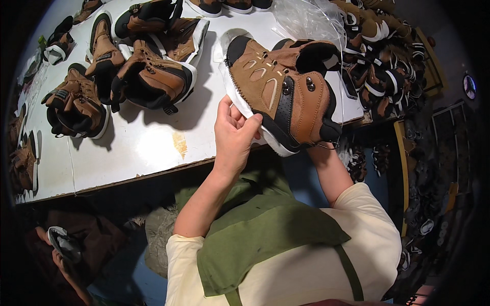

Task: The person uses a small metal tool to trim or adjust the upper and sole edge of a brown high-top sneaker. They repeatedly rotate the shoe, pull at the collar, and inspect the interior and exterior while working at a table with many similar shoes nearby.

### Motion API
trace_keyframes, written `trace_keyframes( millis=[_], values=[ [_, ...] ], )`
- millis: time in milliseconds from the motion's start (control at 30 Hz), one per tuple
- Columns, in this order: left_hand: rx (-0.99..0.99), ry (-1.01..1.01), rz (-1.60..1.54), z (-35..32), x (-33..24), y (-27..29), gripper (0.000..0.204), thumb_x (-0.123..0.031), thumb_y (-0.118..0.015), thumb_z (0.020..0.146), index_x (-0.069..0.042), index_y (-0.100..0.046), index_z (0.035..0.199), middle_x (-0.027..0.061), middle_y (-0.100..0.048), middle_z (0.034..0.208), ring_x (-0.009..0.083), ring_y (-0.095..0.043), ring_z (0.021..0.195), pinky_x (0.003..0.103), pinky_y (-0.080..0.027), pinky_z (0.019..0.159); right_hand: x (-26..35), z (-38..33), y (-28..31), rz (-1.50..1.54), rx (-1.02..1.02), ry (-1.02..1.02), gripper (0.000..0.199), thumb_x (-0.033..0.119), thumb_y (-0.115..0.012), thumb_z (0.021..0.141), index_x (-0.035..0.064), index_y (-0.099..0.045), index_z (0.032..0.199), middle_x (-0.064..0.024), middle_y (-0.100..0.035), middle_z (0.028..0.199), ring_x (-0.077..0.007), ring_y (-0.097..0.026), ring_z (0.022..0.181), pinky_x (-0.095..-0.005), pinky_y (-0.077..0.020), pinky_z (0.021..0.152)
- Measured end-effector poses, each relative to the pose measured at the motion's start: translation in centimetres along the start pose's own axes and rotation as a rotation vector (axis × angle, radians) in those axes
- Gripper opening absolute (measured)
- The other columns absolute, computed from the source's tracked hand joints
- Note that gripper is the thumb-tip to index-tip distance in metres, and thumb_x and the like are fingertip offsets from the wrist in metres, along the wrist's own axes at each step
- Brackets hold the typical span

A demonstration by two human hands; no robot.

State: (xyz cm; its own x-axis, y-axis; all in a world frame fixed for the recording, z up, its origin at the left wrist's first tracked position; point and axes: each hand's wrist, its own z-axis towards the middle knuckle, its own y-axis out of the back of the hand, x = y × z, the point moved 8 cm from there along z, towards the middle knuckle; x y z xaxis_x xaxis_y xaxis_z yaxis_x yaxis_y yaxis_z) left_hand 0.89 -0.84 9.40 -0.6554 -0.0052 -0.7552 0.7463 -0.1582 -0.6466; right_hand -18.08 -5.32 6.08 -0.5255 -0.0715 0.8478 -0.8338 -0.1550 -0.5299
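A brown hiking boot (pixel 270 92) with black trim, tan side panels and a white sole is held up at the table's near edge. It lies on its side, toe pointing to the upper left and dark collar to the right. My left hand (pixel 235 130) grips the white sole edge near the middle, with the thumb on the near side. Behind the heel, my right forearm (pixel 331 173) reaches up; the boot hides that hand's fingers. A thin thread hangs by the heel.
Several similar boots (pixel 148 76) stand on the white table (pixel 199 137) to the left. Clear plastic wrap (pixel 311 20) lies at the back. More shoes (pixel 383 76) are heaped at the right. At lower left, another person's hand (pixel 57 259) is beside a grey-white item.
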Motion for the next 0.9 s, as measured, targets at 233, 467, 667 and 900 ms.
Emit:
trace_keyframes(
  millis=[233,467,667,900],
  values=[
    [-0.014,-0.008,0.011,-0.3,-0.3,0.0,0.051,-0.003,-0.059,0.082,0.003,-0.033,0.126,0.0062,-0.061,0.098,0.0068,-0.054,0.073,0.021,-0.044,0.059,-0.4,0.3,0.1,-0.060,0.027,0.016,0.039,0.028,-0.047,0.097,0.0018,-0.049,0.126,-0.0093,-0.058,0.117,-0.0175,-0.056,0.107,-0.0322,-0.0454,0.094],
    [-0.041,0.000,0.039,0.0,0.3,0.5,0.051,-0.004,-0.058,0.080,0.003,-0.039,0.127,0.0067,-0.062,0.098,0.0075,-0.056,0.072,0.021,-0.045,0.057,-0.2,-0.1,0.1,-0.153,0.032,0.050,0.038,0.026,-0.048,0.097,0.0007,-0.051,0.124,-0.0092,-0.059,0.115,-0.0169,-0.057,0.105,-0.0316,-0.0469,0.092],
    [0.032,0.260,0.047,0.9,3.7,3.2,0.036,-0.009,-0.053,0.081,0.000,-0.050,0.116,0.0053,-0.062,0.098,0.0106,-0.059,0.082,0.025,-0.049,0.064,-0.4,-0.3,1.1,-0.300,-0.007,0.018,0.036,0.025,-0.049,0.096,-0.0002,-0.053,0.122,-0.0092,-0.061,0.113,-0.0164,-0.059,0.103,-0.0311,-0.0481,0.090],
    [-0.023,0.578,-0.150,-0.2,8.6,5.1,0.025,-0.003,-0.052,0.077,0.000,-0.053,0.102,0.0055,-0.059,0.090,0.0161,-0.060,0.081,0.030,-0.056,0.075,-1.1,1.6,0.0,-0.199,-0.151,-0.189,0.030,0.005,-0.054,0.091,-0.0063,-0.052,0.119,-0.0133,-0.065,0.095,-0.0149,-0.066,0.079,-0.0268,-0.0567,0.071]
  ],
)
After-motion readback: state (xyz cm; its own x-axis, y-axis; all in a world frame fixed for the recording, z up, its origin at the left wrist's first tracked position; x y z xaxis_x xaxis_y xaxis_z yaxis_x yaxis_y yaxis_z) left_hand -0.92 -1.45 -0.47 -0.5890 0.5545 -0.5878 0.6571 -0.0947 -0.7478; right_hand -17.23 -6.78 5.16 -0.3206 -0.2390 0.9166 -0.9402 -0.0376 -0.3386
